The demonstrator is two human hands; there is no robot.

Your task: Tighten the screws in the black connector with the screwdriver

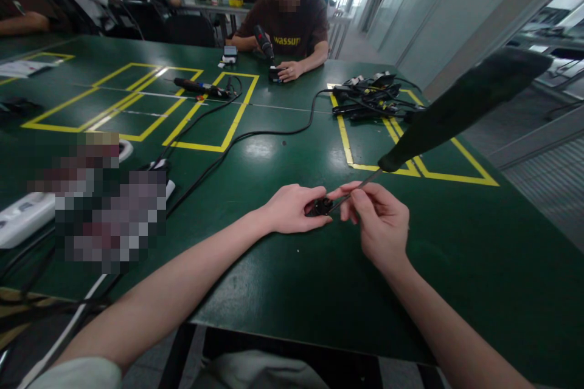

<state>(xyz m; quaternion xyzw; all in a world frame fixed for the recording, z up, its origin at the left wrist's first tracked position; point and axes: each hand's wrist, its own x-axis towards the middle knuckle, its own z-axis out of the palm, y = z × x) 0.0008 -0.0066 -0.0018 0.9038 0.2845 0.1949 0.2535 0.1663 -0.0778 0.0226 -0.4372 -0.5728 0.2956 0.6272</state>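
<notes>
My left hand [296,209] rests on the green table and grips a small black part [322,206] between thumb and fingers. The part looks hollow at its right end; its exact kind is hard to make out. My right hand [383,219] is closed, pinching the thin metal shaft of a screwdriver [429,129]. Its tip meets the right end of the black part, and its long dark handle slants up to the right, close to the camera.
Black cables and parts [374,97] lie piled at the back right. A corded electric screwdriver [201,86] lies left of centre. White power strips [31,213] and blurred items are at left. Across the table, a person [292,30] holds a power tool [263,42]. Yellow tape [347,140] marks the tabletop.
</notes>
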